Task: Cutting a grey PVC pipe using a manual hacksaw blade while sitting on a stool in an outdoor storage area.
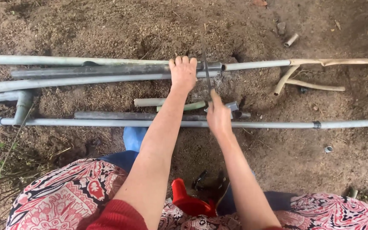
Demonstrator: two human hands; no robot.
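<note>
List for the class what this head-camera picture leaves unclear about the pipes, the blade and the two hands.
1. Head view: the left hand covers the grey pipes where it presses on them.
2. The thin saw blade is edge-on and blurred; no teeth visible.
3. The right hand hides the blade's handle.
4. The long pipe is cut off by both edges.

Both bare arms reach straight out in front. The left hand [183,73] lies palm down with its fingers curled over and pressing. The right hand [218,114] sits closer in, closed in a pinch, thumb up. Red sleeves are pushed up high.
</note>
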